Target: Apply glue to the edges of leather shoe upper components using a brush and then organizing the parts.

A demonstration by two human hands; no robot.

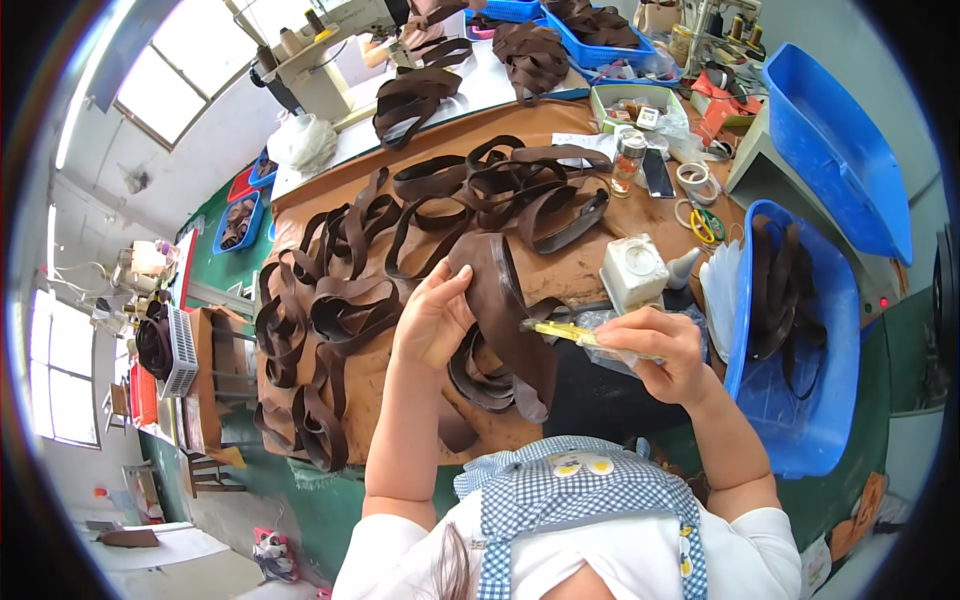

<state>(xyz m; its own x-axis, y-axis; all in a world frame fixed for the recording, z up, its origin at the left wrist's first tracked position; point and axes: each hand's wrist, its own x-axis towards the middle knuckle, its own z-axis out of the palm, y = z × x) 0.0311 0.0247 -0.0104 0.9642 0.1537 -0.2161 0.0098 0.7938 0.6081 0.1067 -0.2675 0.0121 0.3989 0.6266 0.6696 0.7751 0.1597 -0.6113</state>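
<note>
My left hand pinches the upper edge of a wide dark brown strip, which hangs in a loop over the table with a pale, shiny edge along its top. In my right hand is a slim yellow-handled brush; its dark tip is at the strip's right side, and I cannot tell whether it touches. Just beyond that hand stands a white square container with a round top. Clear plastic film lies beneath the brush.
Several brown loops spread over the brown-covered table. At the right, a blue basket holds more strips. Scissors, tape rolls, a phone and a glass jar lie at the back right. A sewing machine stands beyond.
</note>
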